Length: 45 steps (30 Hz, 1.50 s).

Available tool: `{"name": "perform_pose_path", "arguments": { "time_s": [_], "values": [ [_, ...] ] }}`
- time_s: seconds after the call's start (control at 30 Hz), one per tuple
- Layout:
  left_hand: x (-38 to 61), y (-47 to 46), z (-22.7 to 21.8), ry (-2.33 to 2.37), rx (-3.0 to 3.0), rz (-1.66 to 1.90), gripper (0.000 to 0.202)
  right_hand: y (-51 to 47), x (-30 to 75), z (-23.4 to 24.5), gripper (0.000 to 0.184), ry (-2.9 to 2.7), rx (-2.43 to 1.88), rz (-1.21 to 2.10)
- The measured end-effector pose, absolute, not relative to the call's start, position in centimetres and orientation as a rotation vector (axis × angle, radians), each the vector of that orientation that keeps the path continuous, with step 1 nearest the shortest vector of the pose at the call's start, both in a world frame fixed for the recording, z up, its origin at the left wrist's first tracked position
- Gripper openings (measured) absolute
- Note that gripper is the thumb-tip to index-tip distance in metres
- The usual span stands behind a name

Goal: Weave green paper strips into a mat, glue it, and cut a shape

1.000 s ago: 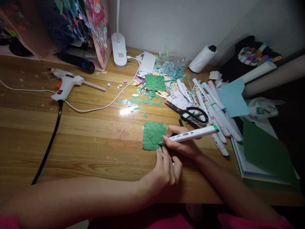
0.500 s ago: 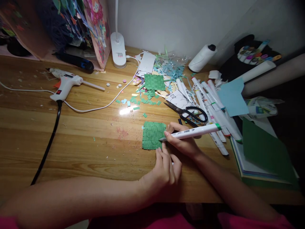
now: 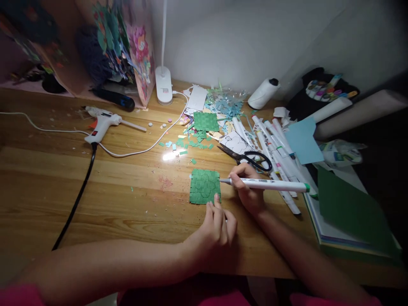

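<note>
A green woven paper square (image 3: 204, 186) with a drawn outline lies on the wooden desk (image 3: 111, 195). My right hand (image 3: 248, 189) grips a white marker with a green cap (image 3: 270, 185), its tip pointing left just off the square's right edge. My left hand (image 3: 218, 227) rests below the square with its fingers held together, the fingertips touching the square's lower right corner. A second green woven square (image 3: 206, 121) lies further back among paper scraps.
Black scissors (image 3: 250, 157) and several white markers (image 3: 277, 148) lie right of the square. A glue gun (image 3: 102, 123) with its black cord sits at the left. A lamp base (image 3: 163, 85), a white roll (image 3: 263, 93), blue paper (image 3: 302, 140) and a green sheet stack (image 3: 350, 212) are around.
The marker has swung flatter and its tip has lifted off the square to the right edge. The view has shifted slightly upward and to the left.
</note>
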<state>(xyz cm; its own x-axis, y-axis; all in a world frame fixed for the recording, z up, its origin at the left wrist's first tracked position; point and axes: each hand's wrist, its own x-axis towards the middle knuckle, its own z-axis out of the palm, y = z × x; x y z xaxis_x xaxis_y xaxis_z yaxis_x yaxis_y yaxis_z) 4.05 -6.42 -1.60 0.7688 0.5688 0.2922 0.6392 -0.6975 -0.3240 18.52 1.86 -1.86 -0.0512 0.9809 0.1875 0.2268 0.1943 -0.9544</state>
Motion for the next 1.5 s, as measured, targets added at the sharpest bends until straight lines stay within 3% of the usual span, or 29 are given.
{"name": "perform_pose_path", "arguments": {
  "time_s": [0.07,0.2,0.63,0.87,1.03,1.3,1.5],
  "values": [
    [3.6,-6.2,-1.7,-0.899,-2.568,-0.236,0.028,2.1,18.7,-1.8,0.018,-1.488,-1.255,0.925],
    [1.8,-5.1,-1.8,-0.830,-2.698,-0.260,0.026,2.6,19.0,-1.9,0.026,-1.566,-1.257,0.899],
    [-4.3,-5.7,-0.6,-1.054,-2.984,-0.733,0.026,2.5,18.9,-1.0,0.022,-1.858,-1.281,0.850],
    [-2.8,-5.7,1.3,-2.076,-3.063,-0.990,0.012,-0.1,18.8,0.6,0.030,-1.669,-0.954,1.142],
    [-1.6,-5.3,1.9,-2.176,-3.180,-1.259,0.014,-2.0,18.3,1.1,0.025,-1.734,-0.868,1.236],
    [-2.4,-4.4,2.2,-2.026,-3.288,-1.016,0.018,-2.5,18.0,0.7,0.013,-1.552,-0.824,1.273],
    [-2.1,-4.0,3.4,-1.773,-3.428,-0.876,0.024,-2.9,17.3,0.6,0.010,-1.787,-0.808,1.279]
  ]
}}
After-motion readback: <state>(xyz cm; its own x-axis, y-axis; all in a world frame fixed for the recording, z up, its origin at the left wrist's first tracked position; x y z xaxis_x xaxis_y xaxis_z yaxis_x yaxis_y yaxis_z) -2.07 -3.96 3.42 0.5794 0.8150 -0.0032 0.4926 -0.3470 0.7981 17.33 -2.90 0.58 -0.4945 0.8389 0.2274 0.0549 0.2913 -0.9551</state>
